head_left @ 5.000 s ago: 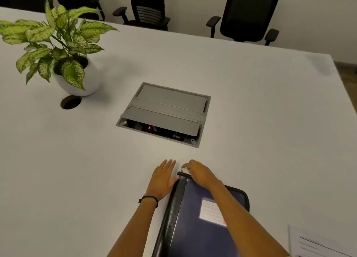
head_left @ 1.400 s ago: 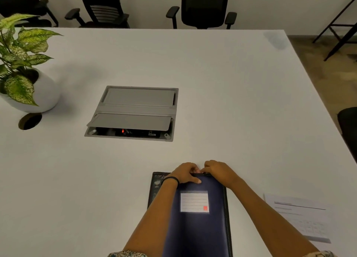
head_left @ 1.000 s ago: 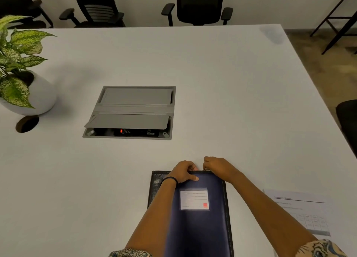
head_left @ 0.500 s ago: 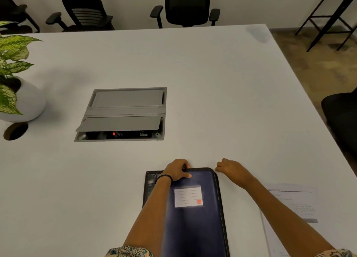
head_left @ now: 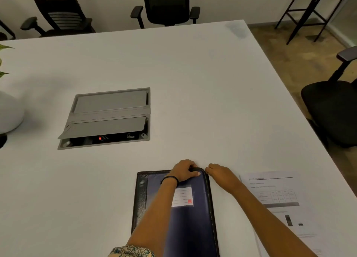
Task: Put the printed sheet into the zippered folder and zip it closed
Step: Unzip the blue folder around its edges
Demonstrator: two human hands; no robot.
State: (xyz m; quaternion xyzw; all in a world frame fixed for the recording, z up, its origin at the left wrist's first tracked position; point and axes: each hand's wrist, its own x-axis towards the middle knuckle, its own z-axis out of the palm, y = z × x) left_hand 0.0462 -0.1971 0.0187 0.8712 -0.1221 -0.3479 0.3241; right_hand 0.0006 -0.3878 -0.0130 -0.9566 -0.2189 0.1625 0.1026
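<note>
Low in the frame, the left hand [head_left: 183,171] is gripping the folder [head_left: 195,214]'s top edge while the right hand [head_left: 222,174] is pinching at its corner (zipper pull hidden), the flimsy sheet [head_left: 278,196] lying lower right, best lifted by an edge.

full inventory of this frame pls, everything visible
zippered folder: 1, dark blue with black spine, near table edge, closed flat
label: 1, white, on folder cover
printed sheet: 1, white, on table right of folder
cable box: 1, grey, table centre, near flap raised
plant pot: 1, white, far left, cut off
office chairs: 3 at least, black, behind and right of table
table: 1, white
left hand: on folder's top edge, wristband
right hand: at folder's top right corner
</note>
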